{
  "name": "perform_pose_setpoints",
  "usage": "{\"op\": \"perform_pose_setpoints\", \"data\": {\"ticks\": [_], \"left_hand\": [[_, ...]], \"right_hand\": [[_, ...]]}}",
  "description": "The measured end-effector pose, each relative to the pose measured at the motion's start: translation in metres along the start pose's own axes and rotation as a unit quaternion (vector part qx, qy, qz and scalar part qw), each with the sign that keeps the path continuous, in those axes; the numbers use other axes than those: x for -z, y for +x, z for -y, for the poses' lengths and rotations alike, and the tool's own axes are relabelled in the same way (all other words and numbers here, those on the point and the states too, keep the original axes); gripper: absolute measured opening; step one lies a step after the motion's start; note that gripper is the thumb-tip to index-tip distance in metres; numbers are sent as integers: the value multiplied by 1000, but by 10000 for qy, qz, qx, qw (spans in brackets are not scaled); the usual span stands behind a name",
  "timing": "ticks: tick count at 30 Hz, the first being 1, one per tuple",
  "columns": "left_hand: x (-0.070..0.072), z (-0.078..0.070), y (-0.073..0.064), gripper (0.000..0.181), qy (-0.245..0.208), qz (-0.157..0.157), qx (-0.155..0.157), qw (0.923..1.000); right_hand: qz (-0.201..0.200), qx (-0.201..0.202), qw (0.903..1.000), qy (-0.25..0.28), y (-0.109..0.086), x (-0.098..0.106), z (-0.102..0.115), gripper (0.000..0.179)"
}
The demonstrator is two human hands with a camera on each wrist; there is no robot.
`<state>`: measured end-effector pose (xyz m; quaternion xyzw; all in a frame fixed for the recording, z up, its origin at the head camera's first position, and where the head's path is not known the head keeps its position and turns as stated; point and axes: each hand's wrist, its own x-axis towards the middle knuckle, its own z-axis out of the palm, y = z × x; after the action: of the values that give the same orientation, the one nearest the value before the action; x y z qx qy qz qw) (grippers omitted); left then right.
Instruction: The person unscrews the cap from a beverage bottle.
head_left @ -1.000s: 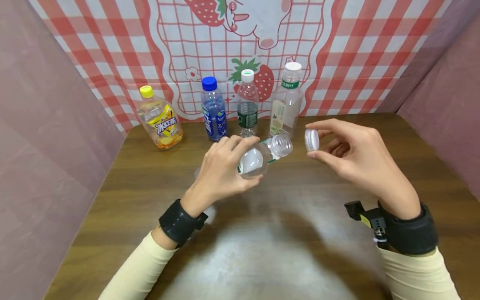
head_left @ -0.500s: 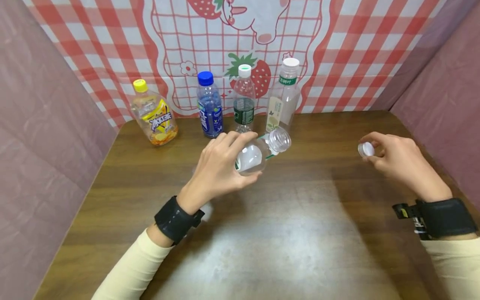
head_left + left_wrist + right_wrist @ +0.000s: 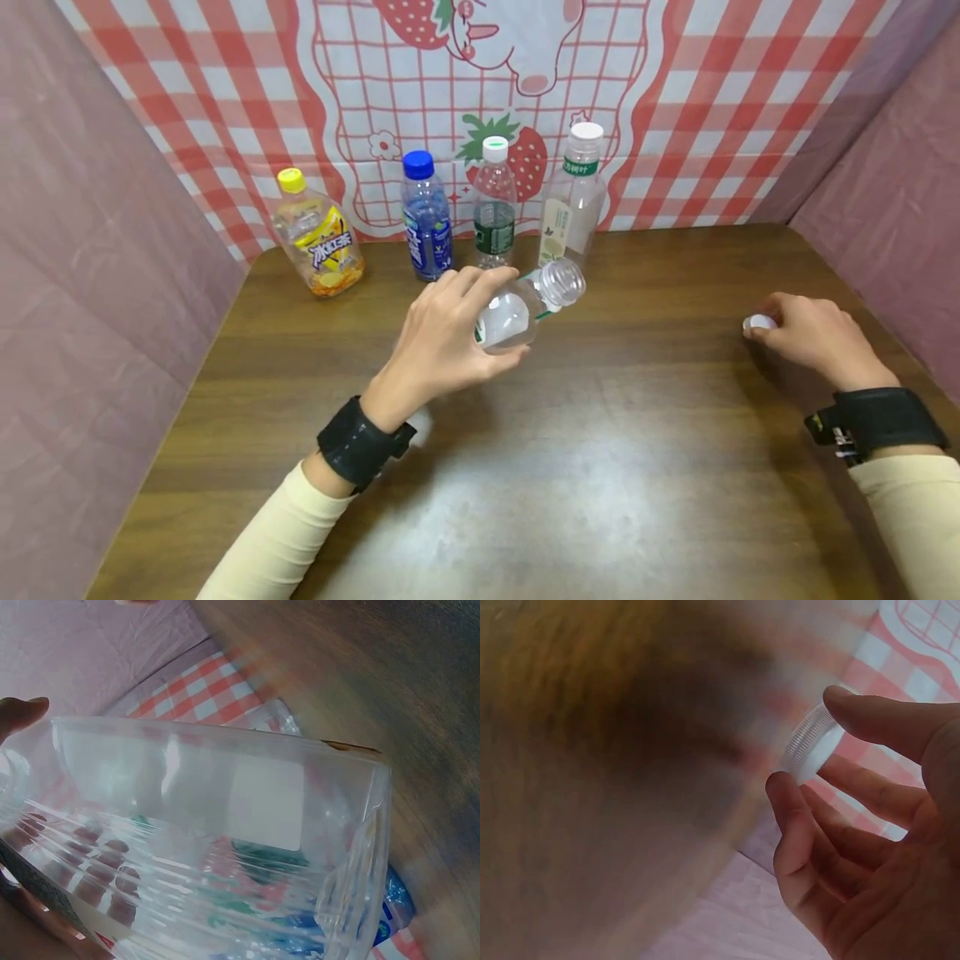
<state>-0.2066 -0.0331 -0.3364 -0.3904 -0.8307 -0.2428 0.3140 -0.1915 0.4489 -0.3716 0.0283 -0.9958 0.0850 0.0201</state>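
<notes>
My left hand grips a clear plastic bottle around its body. The bottle is tilted, its uncapped mouth facing right and a little up. In the left wrist view the bottle's ribbed clear wall fills much of the picture, with fingers showing through it. Over at the right side of the table, my right hand pinches a white bottle cap between thumb and fingers, low over the wood. The right wrist view shows the cap's ridged edge held between thumb and fingertip.
Along the back of the wooden table stand a yellow-capped bottle, a blue-capped bottle, a white-capped bottle with a green label, and a taller clear bottle. A checked cloth hangs behind them.
My right hand has carried the cap away from the bottle's mouth, to the right and down toward the table. The left hand keeps its grip on the bottle, nearly still.
</notes>
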Motion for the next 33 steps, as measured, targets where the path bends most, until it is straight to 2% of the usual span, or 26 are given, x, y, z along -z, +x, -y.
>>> {"op": "perform_pose_setpoints", "data": {"ticks": [5, 18, 23, 26, 29, 33], "left_hand": [[-1, -1, 1, 78, -2, -33, -27, 10000], [-1, -2, 1, 77, -4, -65, -31, 10000], [-2, -2, 0, 77, -50, -63, -2, 10000], [-3, -3, -1, 77, -90, -46, 6, 9999], [-3, -3, 0, 77, -131, -62, 13, 9999], [-3, -1, 0, 78, -200, -100, 81, 9997]], "right_hand": [[368, -102, 9992, 68, 0, -5, -6, 61], [408, -197, 9990, 50, 0, -6, -2, 65], [459, -180, 9988, 55, -2, -6, -2, 73], [389, -153, 9991, 53, -4, -5, 0, 74], [136, -126, 9998, -5, -5, -2, 7, 75], [-273, -8, 9996, -95, -2, 4, 29, 73]]}}
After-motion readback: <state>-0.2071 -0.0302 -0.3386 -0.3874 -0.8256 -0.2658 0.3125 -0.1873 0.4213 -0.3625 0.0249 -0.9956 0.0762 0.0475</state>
